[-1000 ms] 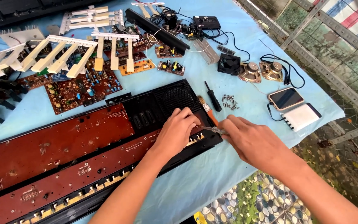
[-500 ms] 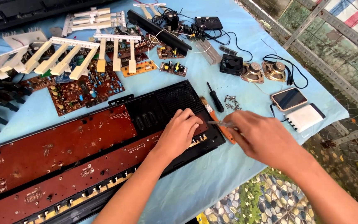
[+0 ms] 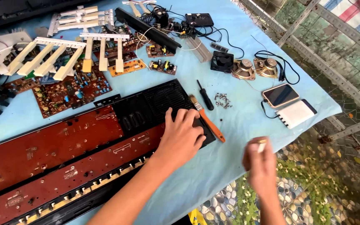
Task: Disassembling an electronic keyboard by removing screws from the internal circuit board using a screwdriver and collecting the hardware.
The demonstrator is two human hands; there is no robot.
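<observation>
My left hand (image 3: 182, 135) lies flat, open, on the keyboard case (image 3: 155, 106). My right hand (image 3: 260, 163), lower right and blurred, pinches 1 small tool (image 3: 262, 145); the brush (image 3: 207, 118) runs diagonally between them.

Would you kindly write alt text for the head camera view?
A left hand presses on an opened keyboard case on a blue cloth, while the blurred right hand lifts a small tool near an orange brush.

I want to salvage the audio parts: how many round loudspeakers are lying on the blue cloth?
2. One speaker lies just right of the black fan; the other speaker sits beside it, further right, above the phone. More may hide among the cables.
</observation>
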